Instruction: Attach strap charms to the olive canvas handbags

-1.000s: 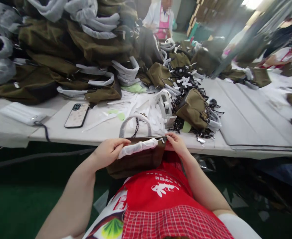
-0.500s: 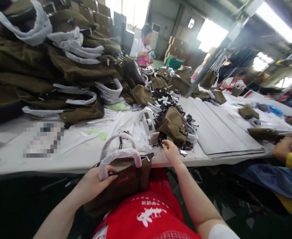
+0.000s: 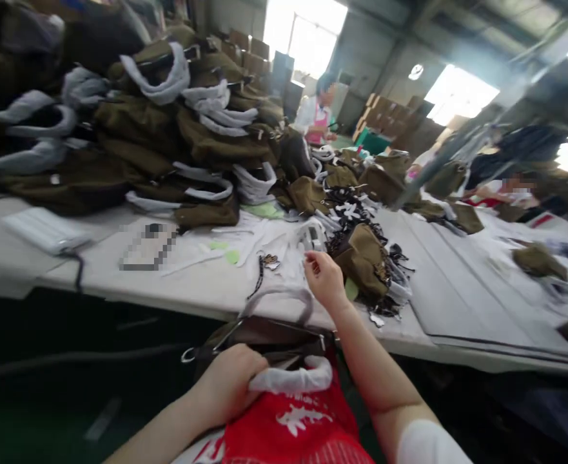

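An olive-brown handbag (image 3: 274,335) leans on my lap at the table's front edge, its top opened. Its near handle (image 3: 293,379), wrapped in white, hangs towards me, and the far handle stands over the table edge. My left hand (image 3: 238,380) is closed on the bag's near rim beside that handle. My right hand (image 3: 326,277) is raised over the table, fingers curled, in front of a white dispenser (image 3: 313,235); what its fingertips hold, if anything, is too small to make out. Metal tags with a black cord (image 3: 270,261) lie left of it.
Brown bags with wrapped handles (image 3: 143,142) are piled high at the left. A smaller brown bag (image 3: 363,261) lies on black cords at the right. A phone (image 3: 149,246) and a white device (image 3: 44,229) rest on the table (image 3: 95,277). People work farther back.
The bag's top has opened and its near handle has come down towards me. My left hand has moved to the rim. My right hand has gone from the black cords to the dispenser. The view has shifted left.
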Demonstrator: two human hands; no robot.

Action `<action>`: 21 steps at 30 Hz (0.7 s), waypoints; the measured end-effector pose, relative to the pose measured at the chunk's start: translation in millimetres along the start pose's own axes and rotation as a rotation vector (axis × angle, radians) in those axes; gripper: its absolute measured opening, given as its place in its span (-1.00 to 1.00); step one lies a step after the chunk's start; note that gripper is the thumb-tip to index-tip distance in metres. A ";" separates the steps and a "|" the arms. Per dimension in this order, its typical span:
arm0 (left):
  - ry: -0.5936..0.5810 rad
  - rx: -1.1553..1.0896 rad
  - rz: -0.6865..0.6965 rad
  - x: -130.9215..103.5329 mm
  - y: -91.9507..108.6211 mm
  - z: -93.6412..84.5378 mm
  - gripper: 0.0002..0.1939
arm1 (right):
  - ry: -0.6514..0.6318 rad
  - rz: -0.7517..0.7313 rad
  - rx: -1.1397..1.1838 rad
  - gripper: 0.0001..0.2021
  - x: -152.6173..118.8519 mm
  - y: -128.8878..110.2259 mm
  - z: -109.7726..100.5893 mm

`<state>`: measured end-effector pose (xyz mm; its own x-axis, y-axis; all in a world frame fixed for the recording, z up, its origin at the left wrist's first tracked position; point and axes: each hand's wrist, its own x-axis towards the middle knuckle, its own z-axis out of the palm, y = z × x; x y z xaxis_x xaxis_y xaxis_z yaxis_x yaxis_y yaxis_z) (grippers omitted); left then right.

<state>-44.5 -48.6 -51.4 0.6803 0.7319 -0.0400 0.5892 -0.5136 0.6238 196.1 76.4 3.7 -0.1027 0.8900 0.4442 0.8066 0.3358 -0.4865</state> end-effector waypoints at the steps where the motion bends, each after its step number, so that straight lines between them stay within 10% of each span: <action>1: -0.016 0.001 0.018 0.4 4.3 -0.1 -0.85 | -0.065 0.004 0.018 -0.75 10.5 -1.7 9.6; 9: 0.092 0.003 0.030 -8.7 2.2 -4.5 -0.89 | -0.634 0.114 -0.179 -0.81 51.6 -22.1 95.7; 15: 0.201 -0.014 -0.066 -11.8 -15.1 -9.2 -0.80 | -0.669 0.243 -0.215 -0.87 56.4 -23.0 120.4; 21: 0.502 -0.047 -0.356 -3.5 -40.7 -19.8 -0.85 | -0.451 0.308 -0.066 -0.78 69.8 -6.2 81.4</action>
<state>-79.6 -21.4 -61.2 0.1499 0.9822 0.1133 0.7150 -0.1868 0.6737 136.6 161.5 -23.5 -0.0838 0.9929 -0.0848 0.8723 0.0319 -0.4879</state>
